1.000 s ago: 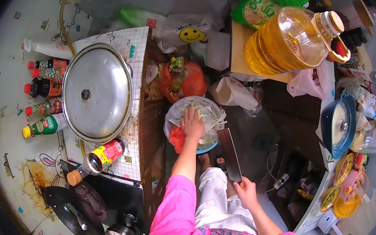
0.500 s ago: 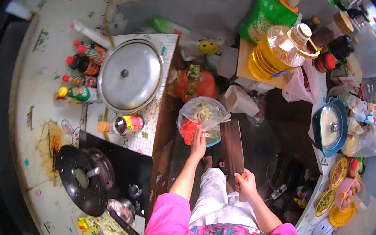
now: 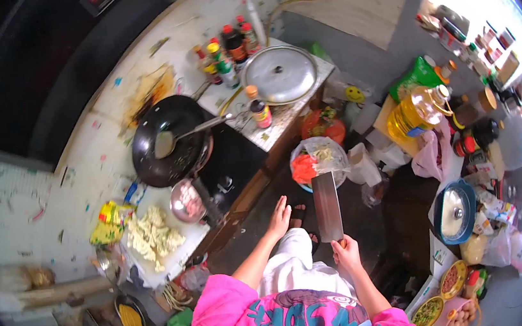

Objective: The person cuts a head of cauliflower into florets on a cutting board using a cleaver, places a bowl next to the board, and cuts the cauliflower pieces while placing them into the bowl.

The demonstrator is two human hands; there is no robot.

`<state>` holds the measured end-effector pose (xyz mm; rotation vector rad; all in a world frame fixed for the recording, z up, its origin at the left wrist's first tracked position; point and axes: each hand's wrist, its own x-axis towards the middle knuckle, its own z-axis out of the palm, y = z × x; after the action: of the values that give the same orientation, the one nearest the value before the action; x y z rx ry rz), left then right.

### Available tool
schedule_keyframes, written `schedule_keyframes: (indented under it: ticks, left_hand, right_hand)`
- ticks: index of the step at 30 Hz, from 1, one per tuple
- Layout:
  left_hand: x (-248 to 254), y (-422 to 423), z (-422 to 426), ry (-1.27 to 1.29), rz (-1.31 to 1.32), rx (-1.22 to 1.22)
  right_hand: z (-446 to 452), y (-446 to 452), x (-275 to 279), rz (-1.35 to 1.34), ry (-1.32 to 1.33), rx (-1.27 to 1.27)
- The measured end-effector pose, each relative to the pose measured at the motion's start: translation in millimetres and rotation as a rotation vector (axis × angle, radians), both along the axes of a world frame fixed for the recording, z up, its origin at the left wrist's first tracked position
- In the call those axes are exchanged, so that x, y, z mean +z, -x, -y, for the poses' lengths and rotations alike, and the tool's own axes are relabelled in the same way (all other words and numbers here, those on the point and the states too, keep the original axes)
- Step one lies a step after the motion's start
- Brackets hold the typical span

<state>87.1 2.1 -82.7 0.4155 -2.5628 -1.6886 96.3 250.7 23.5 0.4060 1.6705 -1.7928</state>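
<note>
My right hand grips the handle of a broad-bladed cleaver, its blade pointing away from me. My left hand holds nothing; its fingers are stretched out in the air over the floor. Beyond the cleaver's tip stands a lined waste bin holding a red bag and pale scraps. Left of my left hand, on the counter, are a metal bowl of pinkish meat pieces and a heap of cauliflower florets.
A black wok with a spatula sits on the stove. Behind it are a large pot lid and several sauce bottles. An oil jug and a blue lidded pot stand to the right.
My view has swung left toward the stove and counter. My left hand has drawn back from the bin, fingers still stretched. My right hand keeps holding the cleaver.
</note>
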Motion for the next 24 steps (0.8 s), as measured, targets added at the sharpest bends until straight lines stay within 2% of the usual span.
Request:
schedule_keyframes:
  ticks: [3, 10, 18, 22, 24]
  left_hand:
    - [19, -36, 13, -0.023, 0.023, 0.076]
    - [30, -100, 49, -0.071, -0.006, 0.207]
    - [45, -179, 110, -0.112, -0.039, 0.209]
    - [65, -241, 152, -0.12, -0.045, 0.251]
    - [65, -273, 175, -0.127, -0.083, 0.291]
  right_hand:
    - [8, -14, -2, -0.096, -0.109, 0.166]
    - [41, -40, -14, -0.288, -0.241, 0.458]
    - [112, -104, -1, -0.459, -0.403, 0.601]
    - [157, -147, 9, -0.413, -0.365, 0.627]
    - [177, -164, -5, -0.471, -0.36, 0.663]
